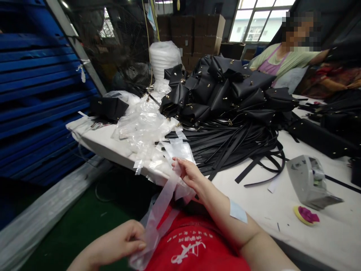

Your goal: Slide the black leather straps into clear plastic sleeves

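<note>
A long translucent plastic strip (164, 197) stretches slantwise between my two hands, in front of the red apron. Low in the view, my left hand (128, 239) is closed with thumb and fingers on its lower end. My right hand (188, 172), at the table's edge, pinches the upper end. Just beyond my right hand lie flat white plastic pieces (184, 150) and a heap of clear plastic bags (143, 122). Many black straps (225, 145) are spread behind and to the right of that hand.
Black bags (222, 86) are piled on the white table (242, 203), beside a white foam roll (165, 62). A grey tape dispenser (306, 182) and a yellow-and-purple pad (306, 215) sit at right. Blue pallets (42, 98) stand left. A co-worker (282, 62) is across the table.
</note>
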Demonstrator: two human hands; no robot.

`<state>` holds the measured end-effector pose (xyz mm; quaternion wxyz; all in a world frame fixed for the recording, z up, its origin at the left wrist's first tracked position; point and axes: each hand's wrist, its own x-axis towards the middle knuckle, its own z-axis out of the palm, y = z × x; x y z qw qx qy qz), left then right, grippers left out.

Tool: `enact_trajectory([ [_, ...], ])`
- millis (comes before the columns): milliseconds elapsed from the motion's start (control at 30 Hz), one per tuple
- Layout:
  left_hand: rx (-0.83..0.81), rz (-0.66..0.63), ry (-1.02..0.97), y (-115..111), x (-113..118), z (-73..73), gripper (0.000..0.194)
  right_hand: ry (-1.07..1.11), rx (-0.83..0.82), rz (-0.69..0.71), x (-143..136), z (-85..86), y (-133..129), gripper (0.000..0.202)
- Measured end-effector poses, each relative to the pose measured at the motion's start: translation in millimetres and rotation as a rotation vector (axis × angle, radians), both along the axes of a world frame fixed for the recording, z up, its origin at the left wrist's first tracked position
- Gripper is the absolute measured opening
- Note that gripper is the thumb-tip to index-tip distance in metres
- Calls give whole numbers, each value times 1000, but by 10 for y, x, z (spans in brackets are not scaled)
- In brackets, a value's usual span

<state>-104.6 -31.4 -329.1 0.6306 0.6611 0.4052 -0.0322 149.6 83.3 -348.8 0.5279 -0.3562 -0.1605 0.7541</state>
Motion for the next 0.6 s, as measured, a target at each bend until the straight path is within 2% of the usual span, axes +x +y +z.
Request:
enact_trajectory([
  [100,-47,113,232,-84,-476,-196,43,-22,39,-44,56,22,31,28],
  [233,85,193,652,-72,-1013,-437,24,-196,143,24,78,7,-27,34],
  [300,186,184,859,30,-1137,-452,18,-351,240,87,57,-15,-91,37],
  [333,241,178,914,98,-1138,-412,18,-430,289,118,42,-26,-132,37],
  [400,379,212,843,242,-997,-243,23,-566,385,181,12,-42,-235,36],
  [467,472,326,516,359,-679,-17,30,-663,493,250,-18,-40,-363,33],
  [500,445,398,294,400,-474,86,34,-692,549,290,-32,-32,-434,31],
  [567,218,489,-100,444,-30,218,38,-712,643,395,-50,-8,-577,27],
  [600,96,514,-236,453,184,240,38,-723,677,437,-50,5,-645,25],
])
